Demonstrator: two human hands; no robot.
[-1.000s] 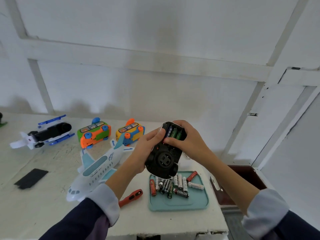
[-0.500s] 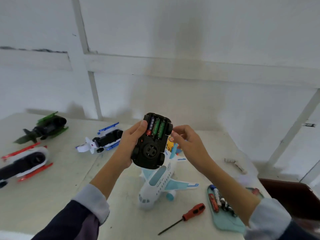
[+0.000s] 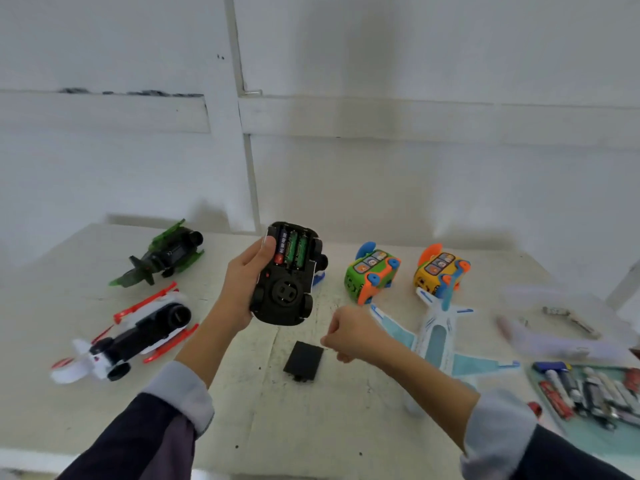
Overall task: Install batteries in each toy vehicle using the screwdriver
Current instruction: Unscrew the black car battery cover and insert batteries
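A bare makeshift workroom: whitewashed panelled wall [image 3: 381, 168], a scuffed white tabletop [image 3: 311, 410] spread with toy vehicles and a tray of batteries [image 3: 588, 393].

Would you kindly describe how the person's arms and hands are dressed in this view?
Both hands, the left hand and the right hand, are bare: no gloves, rings or watch are visible. Each forearm is uncovered up to a light grey-blue cuff, which is pushed back. Above the cuffs are dark navy sleeves, alike on both arms.

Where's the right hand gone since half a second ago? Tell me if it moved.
Yes. The right hand has left the black toy car and dropped toward the table, now beside the loose black battery cover.
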